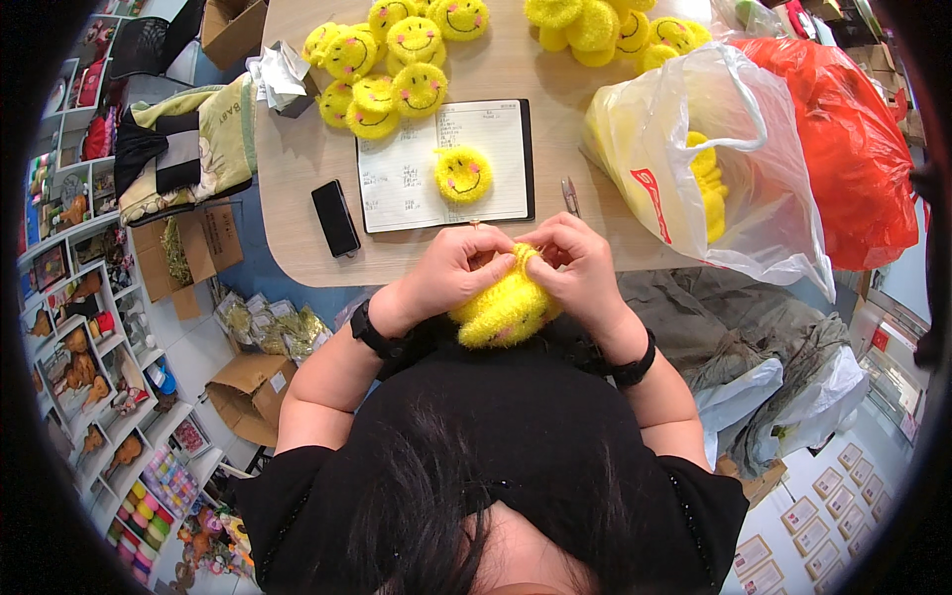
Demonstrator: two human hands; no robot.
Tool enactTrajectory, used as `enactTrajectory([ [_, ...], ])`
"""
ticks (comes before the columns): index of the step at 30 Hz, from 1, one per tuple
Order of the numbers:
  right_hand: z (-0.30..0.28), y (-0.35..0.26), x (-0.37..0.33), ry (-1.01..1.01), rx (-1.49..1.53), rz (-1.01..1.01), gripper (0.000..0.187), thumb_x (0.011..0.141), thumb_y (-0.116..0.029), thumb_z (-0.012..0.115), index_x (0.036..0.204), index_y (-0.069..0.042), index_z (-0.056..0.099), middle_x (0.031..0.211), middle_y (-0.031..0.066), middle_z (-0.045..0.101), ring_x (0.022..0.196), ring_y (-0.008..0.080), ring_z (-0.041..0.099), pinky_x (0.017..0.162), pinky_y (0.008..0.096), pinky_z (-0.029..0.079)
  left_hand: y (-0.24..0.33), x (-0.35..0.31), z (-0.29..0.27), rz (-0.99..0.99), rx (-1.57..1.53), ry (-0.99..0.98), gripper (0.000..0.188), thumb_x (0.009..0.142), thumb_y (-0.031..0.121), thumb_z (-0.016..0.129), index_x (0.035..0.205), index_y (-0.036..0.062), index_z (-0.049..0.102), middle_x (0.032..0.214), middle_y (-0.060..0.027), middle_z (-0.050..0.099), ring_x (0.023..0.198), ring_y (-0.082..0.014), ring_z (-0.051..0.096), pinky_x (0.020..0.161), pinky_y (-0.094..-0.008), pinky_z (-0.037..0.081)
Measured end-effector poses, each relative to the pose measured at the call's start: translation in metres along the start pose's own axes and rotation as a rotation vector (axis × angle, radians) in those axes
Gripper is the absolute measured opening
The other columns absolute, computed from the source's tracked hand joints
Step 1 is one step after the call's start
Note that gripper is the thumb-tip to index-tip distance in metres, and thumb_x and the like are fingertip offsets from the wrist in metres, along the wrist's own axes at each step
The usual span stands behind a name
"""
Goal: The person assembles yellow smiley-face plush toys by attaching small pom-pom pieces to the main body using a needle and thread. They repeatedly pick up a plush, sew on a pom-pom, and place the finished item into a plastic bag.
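A fuzzy yellow smiley plush piece [506,309] is pinched between both my hands, just off the table's near edge. My left hand [446,266] has its thumb and fingers closed on the upper left of the piece. Against the upper right of it, my right hand [577,263] is closed in the same way, fingertips close to the left ones. Whether a needle or thread sits between the fingertips is too small to tell. Beyond my hands, a single yellow smiley [463,175] lies face up on an open notebook [397,203] with handwriting.
Several yellow smileys [415,42] are heaped at the far left, and more yellow pieces [593,30] at the far middle. A black phone [335,218] and a pen [570,196] flank the notebook. White [635,129] and red plastic bags [843,149] stand at the right.
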State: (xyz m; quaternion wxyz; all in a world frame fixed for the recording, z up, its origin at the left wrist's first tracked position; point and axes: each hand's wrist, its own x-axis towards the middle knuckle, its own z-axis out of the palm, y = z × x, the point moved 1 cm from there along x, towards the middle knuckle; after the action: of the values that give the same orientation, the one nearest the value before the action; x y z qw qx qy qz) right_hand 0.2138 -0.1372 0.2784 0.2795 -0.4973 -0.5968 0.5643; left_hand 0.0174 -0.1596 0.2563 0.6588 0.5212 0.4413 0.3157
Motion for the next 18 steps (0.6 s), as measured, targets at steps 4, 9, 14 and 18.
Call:
enactTrajectory([
  [4, -0.001, 0.002, 0.0, -0.037, -0.002, -0.07, 0.01, 0.079, -0.003, 0.067, 0.088, 0.001, 0.065, 0.088, 0.0045, 0.06, 0.069, 0.0098, 0.057, 0.061, 0.0227, 0.047, -0.035, 0.001, -0.017, -0.039, -0.153, 0.002, 0.021, 0.098, 0.015, 0.059, 0.102, -0.0022, 0.07, 0.09, -0.0033, 0.068, 0.085, -0.0094, 0.06, 0.079, -0.0245, 0.048],
  [9, -0.001, 0.006, -0.001, -0.21, 0.103, -0.195, 0.016, 0.079, -0.003, 0.062, 0.096, -0.001, 0.064, 0.097, 0.0076, 0.064, 0.085, 0.0163, 0.06, 0.075, 0.0283, 0.049, -0.133, 0.039, -0.111, -0.233, 0.502, 0.534, 0.023, 0.086, 0.015, 0.068, 0.106, 0.0045, 0.072, 0.086, -0.0118, 0.07, 0.081, -0.0223, 0.067, 0.074, -0.0328, 0.052],
  [14, -0.001, 0.01, -0.009, -0.287, 0.13, -0.139, 0.018, 0.08, -0.005, 0.058, 0.097, -0.003, 0.062, 0.101, 0.0101, 0.067, 0.104, 0.0234, 0.063, 0.092, 0.0349, 0.048, -0.203, 0.078, -0.139, -0.258, 0.754, 0.487, 0.031, 0.082, 0.013, 0.065, 0.112, 0.0103, 0.071, 0.095, -0.0139, 0.065, 0.092, -0.0314, 0.064, 0.081, -0.0408, 0.052],
  [18, -0.004, 0.014, -0.018, -0.226, 0.116, -0.097, 0.019, 0.082, -0.002, 0.056, 0.1, -0.001, 0.061, 0.101, 0.011, 0.071, 0.105, 0.0242, 0.065, 0.094, 0.0361, 0.049, -0.226, 0.11, -0.138, -0.289, 0.882, 0.334, 0.028, 0.082, 0.014, 0.066, 0.109, 0.015, 0.072, 0.106, -0.0149, 0.064, 0.1, -0.0341, 0.062, 0.087, -0.0411, 0.052],
])
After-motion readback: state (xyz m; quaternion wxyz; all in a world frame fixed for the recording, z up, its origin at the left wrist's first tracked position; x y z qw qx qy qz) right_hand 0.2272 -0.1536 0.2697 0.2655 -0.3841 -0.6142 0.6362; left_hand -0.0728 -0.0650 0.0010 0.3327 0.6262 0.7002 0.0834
